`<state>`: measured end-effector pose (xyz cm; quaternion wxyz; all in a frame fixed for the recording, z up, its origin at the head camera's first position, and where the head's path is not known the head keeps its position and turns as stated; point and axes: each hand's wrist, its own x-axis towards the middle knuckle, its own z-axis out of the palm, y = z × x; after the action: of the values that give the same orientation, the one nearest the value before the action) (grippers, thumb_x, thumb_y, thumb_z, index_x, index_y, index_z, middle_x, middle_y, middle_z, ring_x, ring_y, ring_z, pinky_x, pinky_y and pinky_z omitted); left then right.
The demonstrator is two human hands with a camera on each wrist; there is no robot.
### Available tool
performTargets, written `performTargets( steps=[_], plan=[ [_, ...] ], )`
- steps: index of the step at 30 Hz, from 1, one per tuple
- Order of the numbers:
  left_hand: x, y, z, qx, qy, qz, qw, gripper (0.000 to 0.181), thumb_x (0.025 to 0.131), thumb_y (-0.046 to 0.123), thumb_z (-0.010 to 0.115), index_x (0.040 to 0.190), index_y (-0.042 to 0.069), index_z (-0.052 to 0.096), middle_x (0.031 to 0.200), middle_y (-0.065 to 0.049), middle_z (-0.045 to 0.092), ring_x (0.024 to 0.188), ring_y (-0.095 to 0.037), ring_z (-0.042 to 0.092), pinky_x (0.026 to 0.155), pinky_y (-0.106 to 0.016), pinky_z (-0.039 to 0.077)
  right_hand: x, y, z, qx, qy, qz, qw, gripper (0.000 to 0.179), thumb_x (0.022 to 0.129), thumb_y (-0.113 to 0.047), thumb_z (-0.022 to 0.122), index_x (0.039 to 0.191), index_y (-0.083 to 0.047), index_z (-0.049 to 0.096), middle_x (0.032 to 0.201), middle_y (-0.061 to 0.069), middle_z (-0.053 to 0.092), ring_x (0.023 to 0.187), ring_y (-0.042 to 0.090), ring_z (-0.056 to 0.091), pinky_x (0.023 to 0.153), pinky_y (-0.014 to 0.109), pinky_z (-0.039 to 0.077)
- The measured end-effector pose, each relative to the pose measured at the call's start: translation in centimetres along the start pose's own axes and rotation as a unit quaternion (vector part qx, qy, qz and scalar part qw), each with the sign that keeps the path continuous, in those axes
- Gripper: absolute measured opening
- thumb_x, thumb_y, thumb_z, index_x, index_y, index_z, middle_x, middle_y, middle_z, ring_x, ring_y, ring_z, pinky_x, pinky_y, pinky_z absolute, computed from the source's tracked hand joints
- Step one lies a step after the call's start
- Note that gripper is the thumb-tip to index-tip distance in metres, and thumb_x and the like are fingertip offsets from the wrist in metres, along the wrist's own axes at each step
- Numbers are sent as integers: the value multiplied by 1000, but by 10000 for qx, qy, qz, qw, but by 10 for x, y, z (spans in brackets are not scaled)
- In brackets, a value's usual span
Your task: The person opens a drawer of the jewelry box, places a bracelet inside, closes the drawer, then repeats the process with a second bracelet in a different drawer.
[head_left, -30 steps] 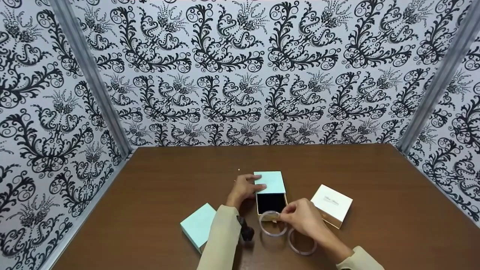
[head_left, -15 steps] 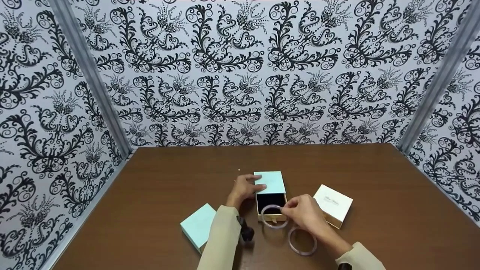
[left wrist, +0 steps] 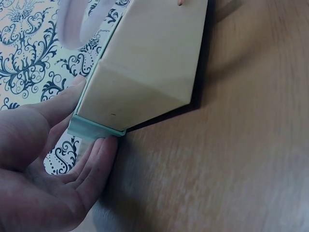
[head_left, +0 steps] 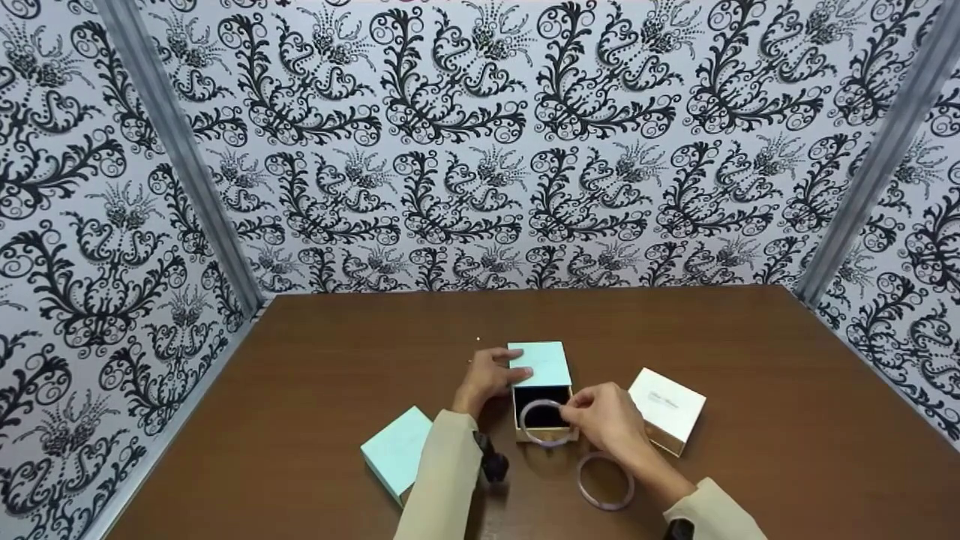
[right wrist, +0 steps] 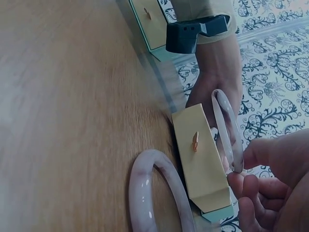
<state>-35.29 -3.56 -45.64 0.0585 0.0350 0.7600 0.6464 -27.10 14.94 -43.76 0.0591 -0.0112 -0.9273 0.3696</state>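
A jewelry drawer box with a teal sleeve (head_left: 546, 364) lies mid-table, its gold drawer (right wrist: 199, 162) pulled out toward me to show a black lining. The left hand (head_left: 487, 382) grips the sleeve from the left, thumb on top and other fingers along the side. Between thumb and fingers, the right hand (head_left: 611, 424) pinches a pale lilac bangle (right wrist: 235, 142). The bangle is tilted over the drawer's front part and overlaps its front wall in the head view. A second similar bangle (right wrist: 141, 193) lies flat on the table below the right hand.
Left of the left forearm sits another teal box (head_left: 396, 451), partly covered by the sleeve. A white box (head_left: 666, 405) with gold sides and lettering stands to the right, just behind the right hand. Patterned walls enclose the brown table (head_left: 337, 352).
The right hand has carried the pinched bangle away from me, from in front of the drawer to over its opening. The left hand and the boxes have stayed put.
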Motion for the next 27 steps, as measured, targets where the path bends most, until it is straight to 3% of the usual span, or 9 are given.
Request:
performTargets(
  steps=[9, 27],
  plan=[
    [4, -1, 0, -137, -15, -65, 9999, 45, 85, 2, 78, 127, -4, 65, 111, -23, 71, 73, -11, 67, 65, -28, 57, 8, 0, 1, -206, 162, 109, 9996, 11, 80, -24, 75, 70, -21, 77, 61, -8, 68, 56, 10, 57, 56, 30, 43],
    [4, -2, -1, 65, 51, -30, 10000, 43, 84, 4, 79, 126, -1, 67, 112, -21, 71, 75, -10, 62, 66, -26, 54, 19, 2, 6, -477, 518, 62, 9975, 12, 77, -29, 76, 69, -20, 75, 67, -6, 71, 61, 13, 60, 55, 33, 44]
  ],
)
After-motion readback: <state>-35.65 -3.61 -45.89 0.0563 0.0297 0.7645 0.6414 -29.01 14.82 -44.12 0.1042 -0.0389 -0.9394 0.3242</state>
